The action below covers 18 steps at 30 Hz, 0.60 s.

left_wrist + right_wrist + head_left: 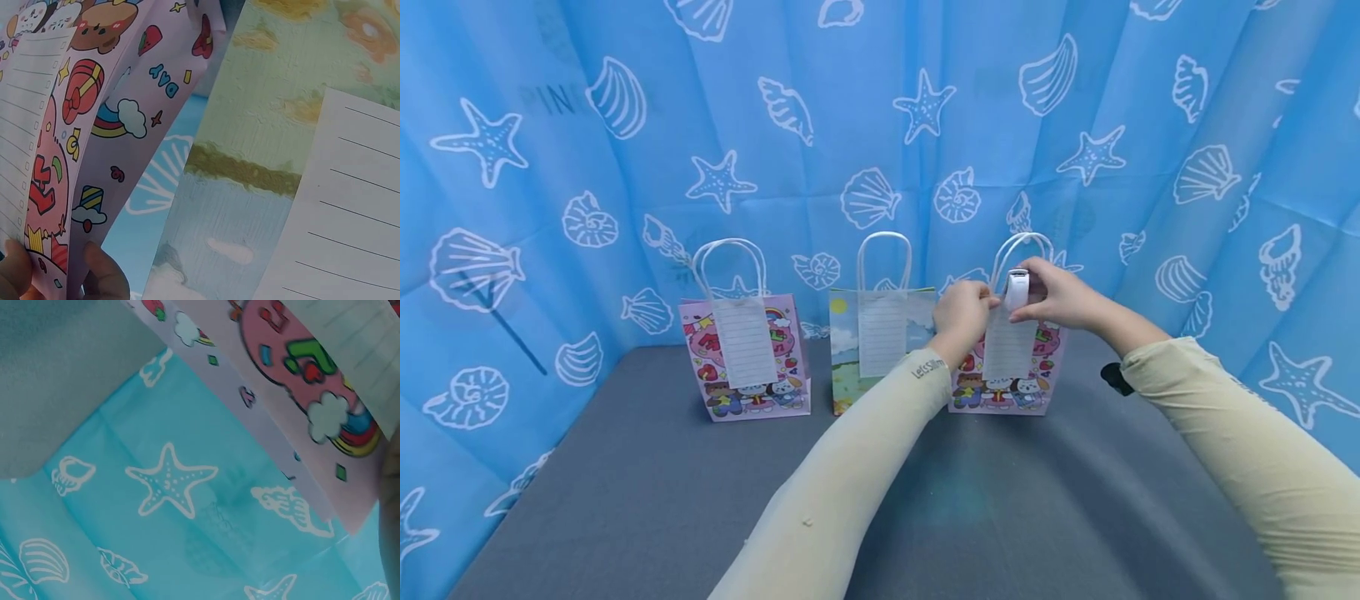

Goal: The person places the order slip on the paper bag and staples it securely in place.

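Note:
At the right-hand pink cartoon gift bag, my left hand pinches the top edge near its left corner. The left wrist view shows fingertips on both sides of that bag's edge. A lined paper sheet hangs down the bag's front. My right hand grips a small white stapler between thumb and fingers, upright at the sheet's top edge. Whether its mouth touches the paper is hidden. In the right wrist view only a blurred edge of the right hand shows, and the stapler is out of sight.
A landscape-print gift bag stands in the middle and another pink cartoon bag on the left, each with a lined sheet in front and white handles. They stand on a grey tabletop before a blue seashell curtain.

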Tool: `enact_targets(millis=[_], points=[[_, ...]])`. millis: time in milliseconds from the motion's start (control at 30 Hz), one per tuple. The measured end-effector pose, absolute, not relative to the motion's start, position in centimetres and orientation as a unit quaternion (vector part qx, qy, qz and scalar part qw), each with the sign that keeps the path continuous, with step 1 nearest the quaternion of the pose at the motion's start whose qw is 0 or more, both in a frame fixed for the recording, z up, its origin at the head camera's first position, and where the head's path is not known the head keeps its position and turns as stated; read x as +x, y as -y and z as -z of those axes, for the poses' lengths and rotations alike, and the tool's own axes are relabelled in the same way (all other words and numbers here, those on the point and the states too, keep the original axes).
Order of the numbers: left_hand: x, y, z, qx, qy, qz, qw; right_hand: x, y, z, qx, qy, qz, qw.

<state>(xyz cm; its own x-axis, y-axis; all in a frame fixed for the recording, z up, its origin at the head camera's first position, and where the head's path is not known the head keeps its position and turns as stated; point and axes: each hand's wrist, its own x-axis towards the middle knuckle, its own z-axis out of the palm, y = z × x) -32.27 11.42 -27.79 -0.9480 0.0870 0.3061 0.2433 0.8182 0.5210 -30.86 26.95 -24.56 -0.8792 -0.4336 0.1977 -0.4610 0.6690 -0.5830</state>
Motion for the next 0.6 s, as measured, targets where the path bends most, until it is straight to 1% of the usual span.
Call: enact_targets(millis=[133, 200, 300, 467, 600], points=[[-32.3, -11.5, 27.84, -0.086, 0.943, 0.288, 0.14, -31.02, -26.84, 24.05, 0.251, 0.912, -0.323, -0.017], [-32.27, -11.49, 27.83, -0.085, 0.944, 0.286, 0.141, -31.02, -26.73, 23.88, 0.254, 0.913, -0.318, -0.026], [-32.15, -11.47, 27.81, -0.085, 0.944, 0.287, 0.14, -31.09, -26.62, 23.87, 0.248, 0.92, -0.304, -0.02], [-32.07, -11.39, 27.92, -0.091, 0.942, 0.293, 0.135, -31.22, -26.56, 24.08, 0.214, 0.933, -0.29, 0.009], [-32.2, -11.4, 28.05, -0.094, 0.942, 0.292, 0.136, -31.25, -26.52, 23.98, 0.21, 0.937, -0.281, 0.008]])
